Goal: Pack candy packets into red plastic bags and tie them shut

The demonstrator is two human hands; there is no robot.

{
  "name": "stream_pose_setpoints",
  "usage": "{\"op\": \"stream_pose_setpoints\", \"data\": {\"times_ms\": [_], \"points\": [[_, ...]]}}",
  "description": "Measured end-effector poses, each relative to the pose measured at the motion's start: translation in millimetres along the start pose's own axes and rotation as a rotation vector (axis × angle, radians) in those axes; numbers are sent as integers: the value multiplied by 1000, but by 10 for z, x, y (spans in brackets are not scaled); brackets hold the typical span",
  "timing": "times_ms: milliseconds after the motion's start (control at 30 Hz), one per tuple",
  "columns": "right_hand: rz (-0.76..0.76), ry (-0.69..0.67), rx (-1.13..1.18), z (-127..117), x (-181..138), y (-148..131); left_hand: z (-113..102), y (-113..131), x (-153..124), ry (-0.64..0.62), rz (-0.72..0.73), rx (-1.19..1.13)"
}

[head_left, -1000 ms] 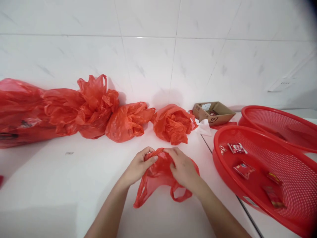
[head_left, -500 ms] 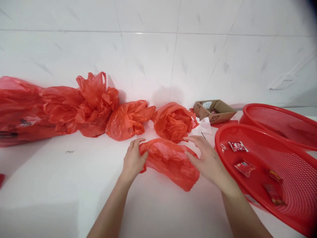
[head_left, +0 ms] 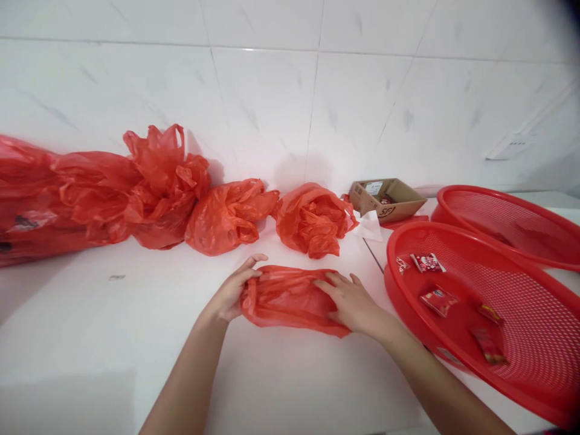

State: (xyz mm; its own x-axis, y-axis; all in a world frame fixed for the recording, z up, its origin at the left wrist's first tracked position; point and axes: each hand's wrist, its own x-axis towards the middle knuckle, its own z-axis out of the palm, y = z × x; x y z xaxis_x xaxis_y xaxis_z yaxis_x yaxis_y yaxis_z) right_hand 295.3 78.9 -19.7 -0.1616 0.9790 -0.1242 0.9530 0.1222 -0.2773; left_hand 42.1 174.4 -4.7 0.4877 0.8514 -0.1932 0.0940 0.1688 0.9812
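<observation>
Handle the red bag [head_left: 285, 302] gently over the table [head_left: 317, 386], as thin plastic probably creases easily — left hand [head_left: 230, 296] curled at 1 end, whether pinching I cannot tell, right hand [head_left: 356, 303] with fingers spread across the other.

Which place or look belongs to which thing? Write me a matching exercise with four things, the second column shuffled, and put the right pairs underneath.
Things:
1. cardboard box
2. wrapped packets
3. left hand
4. right hand

Places and looks:
A. at the right end of the red bag
B. inside the nearer basket
C. brown and open-topped
D. at the bag's left end

Pairs: 1-C, 2-B, 3-D, 4-A
</observation>
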Motion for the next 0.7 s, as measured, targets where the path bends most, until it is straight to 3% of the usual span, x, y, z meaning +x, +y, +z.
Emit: {"op": "stream_pose_setpoints", "data": {"times_ms": [133, 233, 367, 467, 567, 633, 700], "points": [[41, -158, 76, -28, 9, 121, -124, -61, 28, 11, -9, 356], [61, -278, 92, 8, 85, 122, -31, -161, 65, 190, 1, 592], [78, -281, 91, 5, 46, -6, 89, -222, 83, 356, 59, 848], [64, -98, 189, -262, -279, -134, 34, -235, 98, 308, 145, 919], [76, 304, 342, -758, -724, -89, -69, -242, 125, 225, 201, 814], [203, 501, 257, -1087, -920, 145, -102, -231, 132, 186, 207, 735], [362, 527, 89, -1297, -963, 547, -96, -206, 120, 140, 172, 637]]}}
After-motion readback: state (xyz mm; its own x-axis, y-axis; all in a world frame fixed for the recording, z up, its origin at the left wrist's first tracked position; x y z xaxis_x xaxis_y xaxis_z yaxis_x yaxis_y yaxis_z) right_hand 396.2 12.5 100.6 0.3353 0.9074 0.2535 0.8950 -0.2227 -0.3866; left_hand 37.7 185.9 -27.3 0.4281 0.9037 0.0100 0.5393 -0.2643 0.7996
